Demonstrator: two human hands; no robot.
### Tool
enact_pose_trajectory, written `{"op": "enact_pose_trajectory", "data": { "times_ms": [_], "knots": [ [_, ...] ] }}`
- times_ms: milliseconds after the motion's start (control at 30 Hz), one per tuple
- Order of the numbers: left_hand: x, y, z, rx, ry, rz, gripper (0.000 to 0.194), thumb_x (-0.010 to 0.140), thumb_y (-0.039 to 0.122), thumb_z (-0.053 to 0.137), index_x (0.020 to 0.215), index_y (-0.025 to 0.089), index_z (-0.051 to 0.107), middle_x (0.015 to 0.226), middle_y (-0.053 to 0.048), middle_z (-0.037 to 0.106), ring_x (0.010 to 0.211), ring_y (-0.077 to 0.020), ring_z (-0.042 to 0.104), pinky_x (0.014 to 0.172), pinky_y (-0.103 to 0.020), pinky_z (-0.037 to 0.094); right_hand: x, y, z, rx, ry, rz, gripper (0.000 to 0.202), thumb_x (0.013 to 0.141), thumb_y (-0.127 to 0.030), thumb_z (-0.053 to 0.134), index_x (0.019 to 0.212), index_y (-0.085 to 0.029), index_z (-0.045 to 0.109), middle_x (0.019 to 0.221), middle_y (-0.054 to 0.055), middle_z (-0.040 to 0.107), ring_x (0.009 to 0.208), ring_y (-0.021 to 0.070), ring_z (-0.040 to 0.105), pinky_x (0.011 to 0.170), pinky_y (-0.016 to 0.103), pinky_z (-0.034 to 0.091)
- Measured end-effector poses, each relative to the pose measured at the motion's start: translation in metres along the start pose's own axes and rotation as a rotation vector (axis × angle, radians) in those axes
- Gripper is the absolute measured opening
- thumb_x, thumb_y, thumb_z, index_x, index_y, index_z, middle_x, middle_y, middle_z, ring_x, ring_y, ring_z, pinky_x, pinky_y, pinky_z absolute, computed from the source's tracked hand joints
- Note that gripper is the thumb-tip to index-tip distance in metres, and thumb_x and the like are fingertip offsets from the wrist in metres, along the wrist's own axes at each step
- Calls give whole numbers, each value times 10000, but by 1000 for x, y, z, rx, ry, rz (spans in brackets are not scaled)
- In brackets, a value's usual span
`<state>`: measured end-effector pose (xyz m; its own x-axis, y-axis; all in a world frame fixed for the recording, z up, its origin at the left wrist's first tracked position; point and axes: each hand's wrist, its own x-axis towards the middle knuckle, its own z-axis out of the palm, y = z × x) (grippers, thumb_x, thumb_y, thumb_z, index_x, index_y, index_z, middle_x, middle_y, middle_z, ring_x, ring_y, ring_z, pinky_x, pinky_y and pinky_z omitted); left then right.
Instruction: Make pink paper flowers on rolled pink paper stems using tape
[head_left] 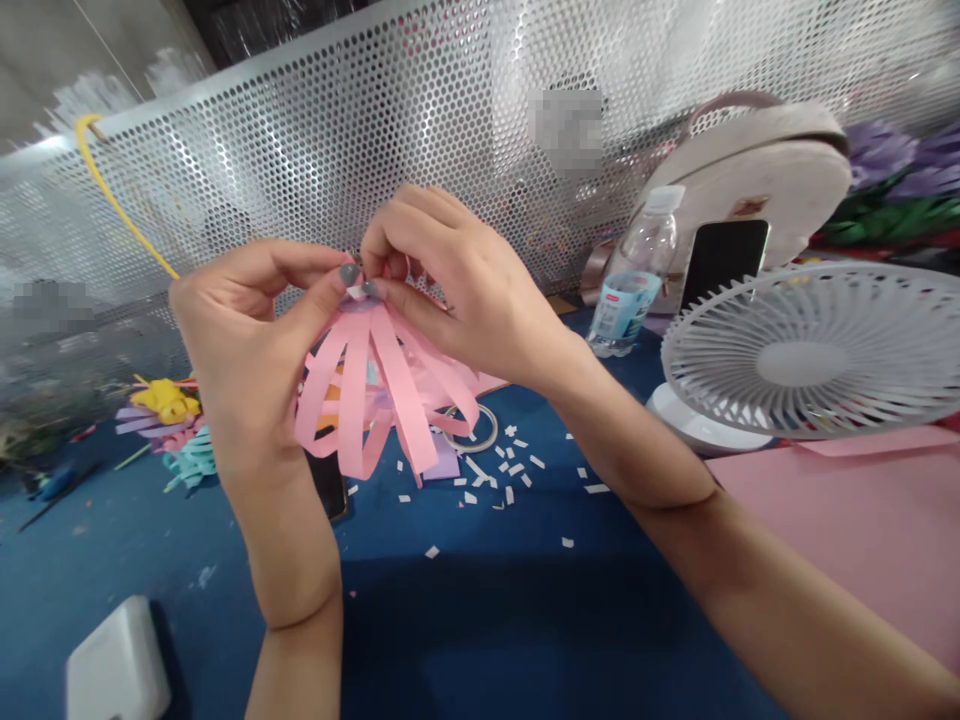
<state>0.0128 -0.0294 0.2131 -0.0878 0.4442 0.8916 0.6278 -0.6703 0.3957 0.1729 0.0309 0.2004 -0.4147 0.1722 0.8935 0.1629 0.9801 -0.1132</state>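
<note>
Raised over the table, a pink paper-strip flower [382, 365] hangs with its looped strips downward. My left hand [262, 300] pinches its gathered top between thumb and fingers. Close beside it, my right hand [442, 270] pinches the same gathered end from the other side. A small white patch shows between the thumbs; I cannot make out what it is. Below the flower lie a roll of tape [484, 428], a lilac paper piece [441, 460] and many small white paper scraps [510, 468]. A dark phone [330, 482] lies partly hidden behind my left wrist.
At the right stand a white fan [802, 360], a water bottle [626, 285] and a pale bag [750, 180] with a phone leaning on it. Pink paper sheets [847, 520] lie nearer. Colourful paper flowers [169, 420] and a white box-like object [118, 665] are left. A perforated metal panel [337, 130] closes the back.
</note>
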Motion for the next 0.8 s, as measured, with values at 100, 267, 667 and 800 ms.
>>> {"op": "enact_pose_trajectory", "data": {
  "times_ms": [100,267,667,800],
  "knots": [
    [0,0,0,-11,-5,-4,84,713,183,822,764,232,779,744,-10,732,647,-156,681,597,-276,577,-1,-1,0,-11,0,1,114,916,-170,446,826,-235,472,906,31,562,888,182,508,830,324,442],
    [0,2,1,-8,20,-11,96,700,171,827,759,229,779,738,-8,737,659,-162,682,628,-290,581,-1,0,0,-9,-3,11,91,908,-167,452,843,-228,471,915,31,556,899,188,510,819,335,437],
    [1,4,-3,1,-42,49,337,635,-54,759,798,241,765,753,48,733,704,-133,675,692,-267,577,-1,-1,-1,-26,17,-4,73,904,-170,483,848,-216,491,903,34,549,898,177,507,806,321,441],
    [1,3,-5,-6,-73,27,388,656,-65,714,814,287,761,777,46,727,717,-141,666,693,-283,572,0,0,-2,-22,23,15,99,886,-187,513,814,-253,494,877,17,561,886,176,528,823,326,464]
  ]
}}
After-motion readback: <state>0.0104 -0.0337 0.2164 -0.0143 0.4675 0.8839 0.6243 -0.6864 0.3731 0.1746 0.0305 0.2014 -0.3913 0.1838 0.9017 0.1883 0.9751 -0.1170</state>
